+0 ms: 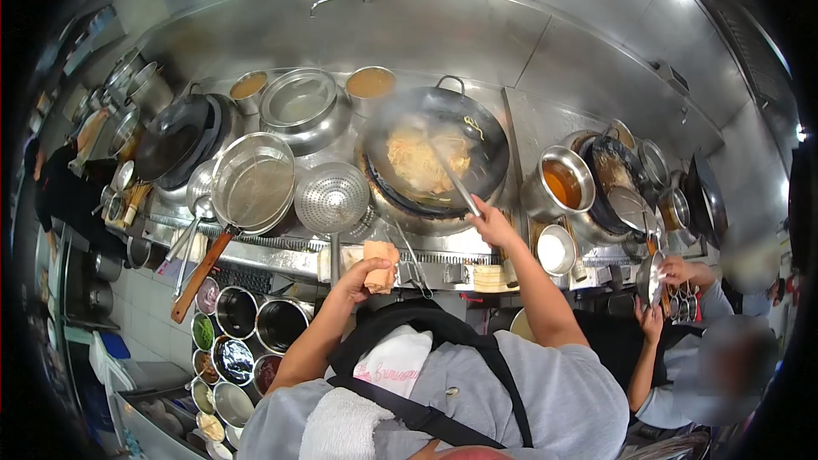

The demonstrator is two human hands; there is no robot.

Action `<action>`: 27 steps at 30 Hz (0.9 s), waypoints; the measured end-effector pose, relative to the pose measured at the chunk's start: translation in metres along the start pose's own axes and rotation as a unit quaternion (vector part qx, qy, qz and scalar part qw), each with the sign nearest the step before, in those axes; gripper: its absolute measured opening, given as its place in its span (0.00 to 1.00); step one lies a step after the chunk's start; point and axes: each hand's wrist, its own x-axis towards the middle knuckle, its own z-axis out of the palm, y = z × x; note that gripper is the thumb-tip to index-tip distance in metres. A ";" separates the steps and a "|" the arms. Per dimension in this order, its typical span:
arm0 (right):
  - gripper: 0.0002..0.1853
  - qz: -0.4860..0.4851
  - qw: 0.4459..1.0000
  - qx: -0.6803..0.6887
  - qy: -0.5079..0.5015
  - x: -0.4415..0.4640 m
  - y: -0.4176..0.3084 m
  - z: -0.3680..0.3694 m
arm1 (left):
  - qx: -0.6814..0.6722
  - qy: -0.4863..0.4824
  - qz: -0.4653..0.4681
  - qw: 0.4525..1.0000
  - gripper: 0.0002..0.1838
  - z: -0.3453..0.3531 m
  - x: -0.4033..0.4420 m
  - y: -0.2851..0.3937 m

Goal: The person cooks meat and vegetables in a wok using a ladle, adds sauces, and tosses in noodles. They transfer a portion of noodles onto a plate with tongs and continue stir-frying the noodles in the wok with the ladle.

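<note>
My right hand is closed around the handle of a long metal cooking utensil. Its working end goes into a pile of steaming noodles, so I cannot tell a ladle from a spatula. The noodles lie in a large black wok on the burner, with some strands stuck to the far right wall. In my left hand is a folded tan cloth, held in front of the stove edge below the wok. A perforated skimmer rests left of the wok.
Left of the wok sit a mesh strainer with a wooden handle and pots of broth. A pot of orange liquid stands to the right. Ingredient tins are low left. A co-worker's hands hold a bowl at right.
</note>
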 end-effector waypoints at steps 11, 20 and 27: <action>0.34 -0.058 0.966 -0.224 0.116 -0.156 0.059 -0.033 | 0.113 0.018 -0.065 0.991 0.24 0.018 0.024 -0.015; 0.32 0.155 0.963 0.178 -0.130 -0.184 0.026 -0.059 | 0.183 -0.011 -0.118 0.976 0.27 0.035 0.025 -0.029; 0.32 0.060 0.996 -0.053 -0.050 -0.186 0.003 -0.101 | 0.195 -0.034 -0.114 0.974 0.28 0.034 0.006 -0.040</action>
